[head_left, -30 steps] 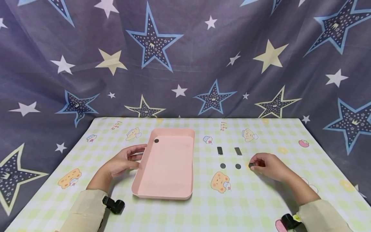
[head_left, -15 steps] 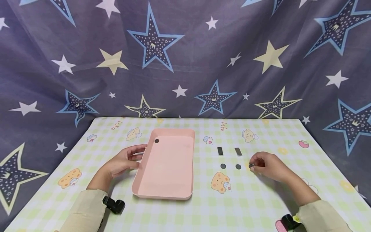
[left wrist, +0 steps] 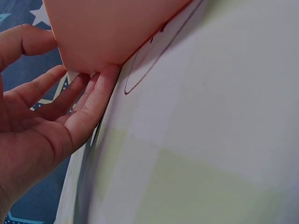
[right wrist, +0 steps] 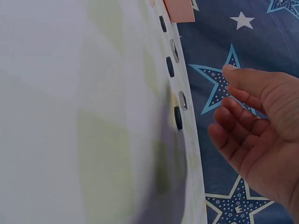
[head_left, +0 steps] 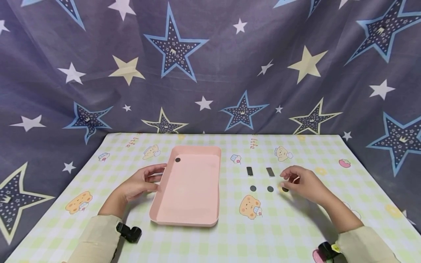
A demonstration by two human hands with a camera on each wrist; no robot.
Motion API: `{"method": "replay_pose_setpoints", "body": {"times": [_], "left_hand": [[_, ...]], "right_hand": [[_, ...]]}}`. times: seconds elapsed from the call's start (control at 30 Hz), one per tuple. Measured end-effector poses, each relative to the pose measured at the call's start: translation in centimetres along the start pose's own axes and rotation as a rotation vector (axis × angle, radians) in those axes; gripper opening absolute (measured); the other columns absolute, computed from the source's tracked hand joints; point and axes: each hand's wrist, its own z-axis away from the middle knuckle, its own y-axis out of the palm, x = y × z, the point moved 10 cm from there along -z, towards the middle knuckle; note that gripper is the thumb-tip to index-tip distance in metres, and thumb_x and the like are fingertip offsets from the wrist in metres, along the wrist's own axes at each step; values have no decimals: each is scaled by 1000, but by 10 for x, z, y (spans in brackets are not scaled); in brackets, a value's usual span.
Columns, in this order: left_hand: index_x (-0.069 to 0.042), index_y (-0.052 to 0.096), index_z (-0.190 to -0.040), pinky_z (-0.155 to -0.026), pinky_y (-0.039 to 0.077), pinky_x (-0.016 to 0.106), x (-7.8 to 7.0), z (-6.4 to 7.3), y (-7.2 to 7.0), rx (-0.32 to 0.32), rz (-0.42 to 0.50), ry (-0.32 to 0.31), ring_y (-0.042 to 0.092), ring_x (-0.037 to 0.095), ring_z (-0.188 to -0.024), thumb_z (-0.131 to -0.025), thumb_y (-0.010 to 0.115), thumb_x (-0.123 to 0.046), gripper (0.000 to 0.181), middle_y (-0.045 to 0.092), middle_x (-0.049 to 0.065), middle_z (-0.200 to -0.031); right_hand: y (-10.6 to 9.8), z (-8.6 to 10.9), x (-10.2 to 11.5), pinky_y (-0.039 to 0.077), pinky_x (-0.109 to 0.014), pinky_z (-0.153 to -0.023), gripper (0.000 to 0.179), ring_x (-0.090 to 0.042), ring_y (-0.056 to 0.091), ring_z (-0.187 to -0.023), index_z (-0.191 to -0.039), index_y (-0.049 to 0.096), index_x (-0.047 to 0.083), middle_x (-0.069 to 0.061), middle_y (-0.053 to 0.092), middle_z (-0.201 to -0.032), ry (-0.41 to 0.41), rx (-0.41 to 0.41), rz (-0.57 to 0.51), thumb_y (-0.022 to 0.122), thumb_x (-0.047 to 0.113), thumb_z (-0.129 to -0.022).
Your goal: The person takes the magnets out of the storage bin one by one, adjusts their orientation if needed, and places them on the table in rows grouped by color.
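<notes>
A pink rectangular tray (head_left: 187,190) lies left of the middle of the table, with one small black disc (head_left: 178,160) in its far left corner. My left hand (head_left: 141,182) rests against the tray's left side, its extended fingertips touching the wall, as the left wrist view also shows. Right of the tray, three black discs form a row: a left disc (head_left: 253,188), a middle disc (head_left: 270,189) and a right disc (head_left: 285,189). My right hand (head_left: 306,184) hovers just above the right disc, fingers loosely bent and holding nothing; in the right wrist view that disc (right wrist: 178,118) lies free on the cloth.
Behind the discs lie two small dark rectangular pieces with silvery edges, a left piece (head_left: 250,171) and a right piece (head_left: 270,172). A checked cloth (head_left: 263,241) with cartoon prints covers the table. A star-patterned curtain (head_left: 210,84) hangs along the table's back edge.
My right hand has let go of the right disc and risen slightly, fingers spread apart. That disc stays on the table in line with the other two. The left hand and tray have not moved.
</notes>
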Motion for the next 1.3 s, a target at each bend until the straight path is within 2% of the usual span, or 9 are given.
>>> {"method": "replay_pose_setpoints", "body": {"times": [0.17,0.37,0.47,0.73,0.9,1.0,1.13,1.3], "left_hand": [[9,23,-150,-89,53,35,-1,0,0,5,-9,6,49,33,-126,-79,68,9,84,30,32,-149],[10,22,-150,-89,53,35,-2,-1,-1,7,-12,9,49,33,-127,-79,67,10,84,30,32,-149],[9,22,-150,-89,52,35,-1,-1,-1,9,-13,6,48,35,-128,-79,67,9,84,30,32,-149],[8,23,-150,-90,52,35,0,0,-1,9,-10,3,46,37,-129,-79,69,9,85,31,32,-149],[8,23,-150,-90,52,35,2,1,-1,8,-7,-1,48,35,-128,-79,69,9,85,31,32,-149],[8,23,-150,-90,52,35,2,1,-2,8,-8,1,47,36,-128,-79,69,9,85,31,32,-149],[8,24,-150,-90,52,35,2,1,-2,10,-6,2,45,38,-130,-79,69,8,85,32,31,-149],[8,24,-150,-91,51,35,2,0,-3,8,-3,1,44,39,-131,-78,69,9,84,32,31,-149]], "right_hand": [[-2,-3,11,51,-27,-66,19,-12,57,-72,-103,68,2,-4,63,-88,-38,-31,-16,75,8,-86],[-3,-7,30,52,-27,-71,19,-11,60,-79,-103,67,0,-13,66,-95,-90,-55,-83,74,7,-86],[-2,-8,38,52,-27,-73,20,-11,61,-82,-104,67,0,-14,65,-98,-108,-50,-120,74,8,-87],[3,-13,52,53,-27,-77,18,-12,62,-86,-103,67,4,-14,65,-101,-135,-44,-126,74,6,-86],[7,-18,61,54,-31,-79,22,-19,65,-87,-106,67,4,-9,65,-98,-156,-31,-130,75,6,-85],[9,-22,67,54,-32,-81,26,-24,65,-90,-110,68,5,-6,67,-102,-161,-22,-124,75,7,-85],[12,-27,78,55,-32,-82,32,-27,65,-94,-115,68,4,-11,67,-112,-207,-11,-145,76,7,-85],[16,-34,91,56,-33,-79,33,-24,65,-92,-116,69,3,-12,67,-112,-260,-4,-159,76,6,-84]]}}
